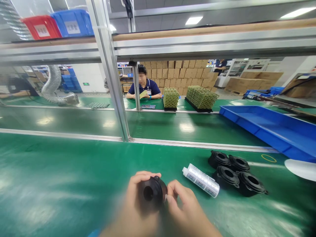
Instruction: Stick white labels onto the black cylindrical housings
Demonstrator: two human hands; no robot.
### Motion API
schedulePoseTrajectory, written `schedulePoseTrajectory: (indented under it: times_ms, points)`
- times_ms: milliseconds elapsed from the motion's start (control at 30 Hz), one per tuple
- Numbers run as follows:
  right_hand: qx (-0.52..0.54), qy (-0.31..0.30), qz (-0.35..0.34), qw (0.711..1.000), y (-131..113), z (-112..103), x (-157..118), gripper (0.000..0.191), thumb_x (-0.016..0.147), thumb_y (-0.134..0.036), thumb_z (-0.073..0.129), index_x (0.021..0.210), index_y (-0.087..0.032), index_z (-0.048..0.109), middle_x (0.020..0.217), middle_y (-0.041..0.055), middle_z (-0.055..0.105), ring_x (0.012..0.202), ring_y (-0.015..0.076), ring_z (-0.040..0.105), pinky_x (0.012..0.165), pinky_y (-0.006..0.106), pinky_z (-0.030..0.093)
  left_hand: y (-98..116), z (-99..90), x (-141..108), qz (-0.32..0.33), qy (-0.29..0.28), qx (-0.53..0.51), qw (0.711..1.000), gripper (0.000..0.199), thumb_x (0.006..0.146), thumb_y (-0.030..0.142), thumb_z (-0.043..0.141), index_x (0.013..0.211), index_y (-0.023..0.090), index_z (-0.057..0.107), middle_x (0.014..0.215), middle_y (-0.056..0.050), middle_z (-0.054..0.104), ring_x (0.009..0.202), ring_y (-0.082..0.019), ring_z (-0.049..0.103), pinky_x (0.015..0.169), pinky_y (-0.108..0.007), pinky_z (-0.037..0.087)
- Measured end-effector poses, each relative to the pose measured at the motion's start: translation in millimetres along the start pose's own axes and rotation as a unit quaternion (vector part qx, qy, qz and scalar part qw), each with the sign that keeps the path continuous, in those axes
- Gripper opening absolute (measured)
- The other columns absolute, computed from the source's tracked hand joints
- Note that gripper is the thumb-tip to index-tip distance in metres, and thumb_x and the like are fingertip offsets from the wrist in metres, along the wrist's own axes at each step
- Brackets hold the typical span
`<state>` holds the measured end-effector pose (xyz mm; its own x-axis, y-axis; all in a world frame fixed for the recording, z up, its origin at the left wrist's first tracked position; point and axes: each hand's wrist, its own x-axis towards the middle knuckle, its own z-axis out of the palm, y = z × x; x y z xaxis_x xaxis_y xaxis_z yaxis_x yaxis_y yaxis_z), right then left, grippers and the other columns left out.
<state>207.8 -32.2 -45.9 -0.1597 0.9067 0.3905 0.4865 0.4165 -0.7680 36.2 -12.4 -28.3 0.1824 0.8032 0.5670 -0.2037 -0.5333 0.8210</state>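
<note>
My left hand (135, 194) is wrapped around a black round plastic housing (158, 194), held above the green bench with its round central hole turned toward me. At the housing's right side, my right hand (181, 200) pinches with thumb and forefinger. A small white edge shows at those fingertips against the housing, and it looks like a label; most of it is hidden. Right of my hands lies a roll of white printed labels (201, 180). Beyond the roll, several matching black housings (237, 171) stand grouped together on the bench.
A yellow ring (269, 158) and a white sheet (301, 169) lie at right. A blue tray (271, 128) rests on the conveyor behind. An aluminium post (111, 72) rises ahead. A co-worker (144, 87) sits across, near stacked yellow-green parts (201, 97).
</note>
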Motion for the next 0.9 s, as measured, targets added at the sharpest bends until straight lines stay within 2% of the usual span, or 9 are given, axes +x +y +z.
schedulePoseTrajectory:
  times_ms: [200,300,400,467,533,600,667,800,900]
  points:
    - [-0.082,0.075,-0.098,0.989,9.9,7.6,-3.5,0.016,0.092,-0.014,0.042,0.080,-0.024,0.037,0.066,-0.0046,0.044,0.055,0.0140,0.046,0.053,0.026,0.031,-2.1,2.5,-5.0,-0.029,0.028,-0.016,0.999,0.052,0.076,0.010,0.071,0.118,0.028,0.048,0.118,-0.009,0.053,0.114,-0.028,0.062,0.096,-0.039,0.052]
    - [-0.099,0.099,-0.112,0.984,13.8,9.8,-5.2,0.017,0.091,-0.014,0.045,0.079,-0.024,0.039,0.067,-0.0040,0.044,0.058,0.0148,0.049,0.055,0.027,0.033,-5.2,3.3,-8.6,-0.056,0.031,-0.028,0.998,0.052,0.076,0.016,0.074,0.120,0.026,0.048,0.120,-0.010,0.054,0.116,-0.030,0.061,0.097,-0.041,0.052]
    - [-0.076,0.120,-0.113,0.983,13.6,9.3,-4.4,0.017,0.091,-0.012,0.048,0.080,-0.023,0.042,0.071,-0.0027,0.048,0.063,0.0151,0.052,0.058,0.027,0.038,-6.5,3.4,-9.2,-0.049,0.045,-0.026,0.997,0.052,0.076,0.020,0.075,0.119,0.026,0.047,0.119,-0.010,0.054,0.115,-0.031,0.061,0.096,-0.043,0.052]
    - [-0.053,0.126,-0.105,0.985,11.6,7.6,-2.6,0.011,0.092,-0.011,0.049,0.093,-0.023,0.049,0.082,0.0006,0.054,0.069,0.0156,0.055,0.060,0.027,0.042,-5.1,3.3,-7.1,-0.030,0.055,-0.014,0.998,0.050,0.075,0.019,0.075,0.117,0.026,0.048,0.118,-0.010,0.054,0.113,-0.031,0.062,0.094,-0.043,0.053]
    - [-0.055,0.121,-0.118,0.984,9.8,5.8,-0.8,0.023,0.093,-0.010,0.048,0.113,-0.022,0.052,0.096,0.0059,0.057,0.079,0.0176,0.058,0.063,0.028,0.047,-2.9,3.5,-4.2,-0.017,0.066,-0.008,0.998,0.049,0.073,0.017,0.076,0.113,0.025,0.050,0.115,-0.010,0.056,0.111,-0.030,0.063,0.092,-0.043,0.054]
    - [-0.072,0.117,-0.146,0.980,9.3,4.8,0.2,0.034,0.094,-0.007,0.048,0.124,-0.022,0.052,0.105,0.0093,0.058,0.090,0.0201,0.059,0.069,0.031,0.050,-1.8,4.5,-1.8,-0.005,0.083,-0.002,0.997,0.048,0.072,0.016,0.077,0.111,0.024,0.050,0.112,-0.009,0.057,0.108,-0.030,0.064,0.089,-0.042,0.055]
    - [-0.077,0.126,-0.166,0.975,9.7,4.8,0.3,0.033,0.094,-0.004,0.049,0.120,-0.023,0.056,0.105,0.0092,0.059,0.092,0.0206,0.060,0.072,0.031,0.051,-3.1,6.3,-0.8,0.006,0.087,0.009,0.996,0.049,0.071,0.015,0.077,0.111,0.025,0.050,0.112,-0.009,0.057,0.107,-0.029,0.065,0.089,-0.042,0.055]
    - [-0.070,0.141,-0.170,0.973,7.8,5.1,1.0,0.027,0.092,-0.003,0.053,0.110,-0.022,0.059,0.095,0.0066,0.060,0.079,0.0177,0.060,0.061,0.027,0.050,-7.9,8.6,-1.3,0.028,0.110,0.012,0.993,0.050,0.071,0.018,0.078,0.111,0.024,0.050,0.110,-0.008,0.057,0.106,-0.028,0.065,0.088,-0.041,0.055]
    - [-0.056,0.134,-0.162,0.976,2.5,3.3,3.1,0.021,0.093,-0.005,0.053,0.105,-0.022,0.058,0.090,0.0049,0.060,0.074,0.0164,0.059,0.059,0.026,0.048,-6.3,5.7,-0.9,0.009,0.101,0.004,0.995,0.047,0.073,0.018,0.076,0.112,0.024,0.050,0.112,-0.009,0.057,0.108,-0.028,0.065,0.090,-0.041,0.055]
